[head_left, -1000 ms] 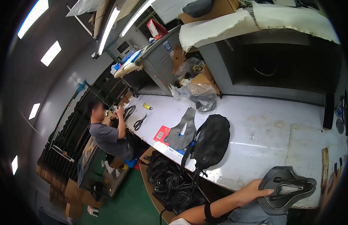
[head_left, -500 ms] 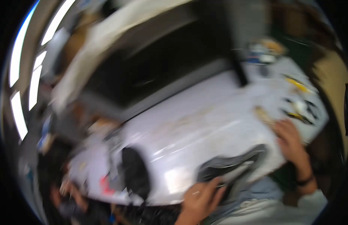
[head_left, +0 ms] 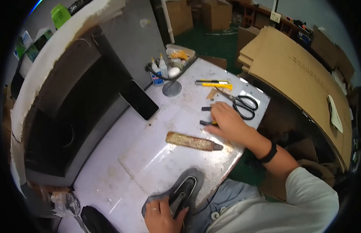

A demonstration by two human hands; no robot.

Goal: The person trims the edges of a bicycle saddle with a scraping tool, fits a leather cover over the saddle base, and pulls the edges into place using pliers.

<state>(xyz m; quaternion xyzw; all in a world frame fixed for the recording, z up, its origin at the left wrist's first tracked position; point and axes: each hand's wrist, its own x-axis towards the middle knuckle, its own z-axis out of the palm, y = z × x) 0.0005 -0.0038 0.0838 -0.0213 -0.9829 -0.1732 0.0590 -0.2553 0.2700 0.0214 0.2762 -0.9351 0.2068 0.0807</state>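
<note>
My left hand (head_left: 163, 216) rests on a dark saddle-shaped piece (head_left: 183, 190) at the table's front edge, its thumb and fingers around the narrow metal frame side. Farther right, my right hand (head_left: 229, 122) is over a pair of black-handled pliers (head_left: 207, 122), whose handles stick out left of the fingers. Its grip on them is partly hidden by the hand. Just beyond lie black scissors (head_left: 245, 106) and a yellow cutter (head_left: 215, 84). Between the hands lies a worn, tape-wrapped tool (head_left: 193, 141).
A black phone-like slab (head_left: 139, 99) leans by the shelf. Glue bottles (head_left: 159, 70) and a tray (head_left: 183, 49) stand at the back corner. Cardboard sheets (head_left: 293, 66) are stacked at the right. A black bag (head_left: 95, 220) lies at lower left.
The view has swung right to the table's end. My right hand has moved from near the tape-wrapped tool to the pliers. My left hand stays at the saddle-shaped piece.
</note>
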